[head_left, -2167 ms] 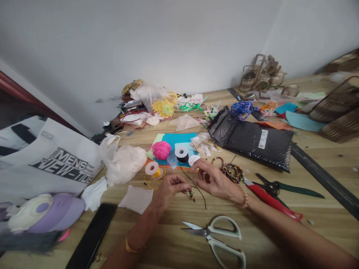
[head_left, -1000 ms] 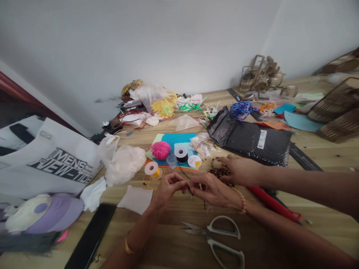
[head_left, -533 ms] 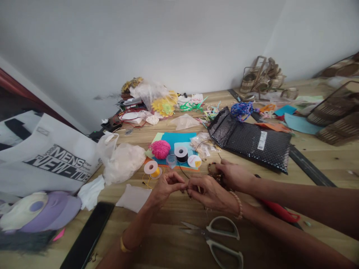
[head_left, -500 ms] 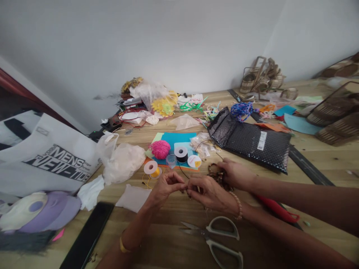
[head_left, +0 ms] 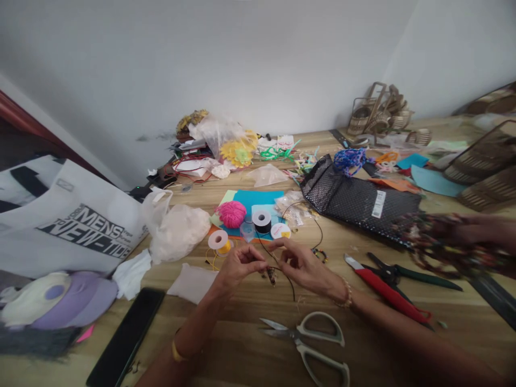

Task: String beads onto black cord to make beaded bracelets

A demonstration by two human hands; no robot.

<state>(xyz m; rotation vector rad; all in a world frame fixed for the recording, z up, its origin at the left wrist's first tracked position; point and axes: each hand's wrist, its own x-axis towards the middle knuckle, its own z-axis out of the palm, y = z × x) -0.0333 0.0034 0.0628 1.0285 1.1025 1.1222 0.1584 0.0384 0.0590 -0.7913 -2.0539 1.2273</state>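
Observation:
My left hand (head_left: 242, 266) is closed in a pinch on a thin black cord (head_left: 289, 282), whose loose end curves down to the right. Under its fingertips hangs a small dark beaded piece (head_left: 271, 277), too small to make out well. Close by on the right, my right hand (head_left: 308, 271) has its thumb and index finger apart, beside the cord and seemingly holding nothing. The black cord spool (head_left: 262, 220) stands just beyond both hands. Scissors (head_left: 298, 336) with pale handles lie partly spread below my right hand.
Another person's hand (head_left: 484, 234), blurred, holds a bunch of beaded strands at the right. Red-handled cutters (head_left: 387, 293) and green-handled pruners (head_left: 427, 277) lie right of my forearm. Around are a yellow thread spool (head_left: 220, 243), pink yarn (head_left: 231, 214), a black bubble mailer (head_left: 355, 201) and a phone (head_left: 127, 333).
My right hand's fingers have parted and moved slightly right, off the cord. The other person's hand has gone right with the beaded strands, uncovering the cutters, the pruners and a small beaded loop.

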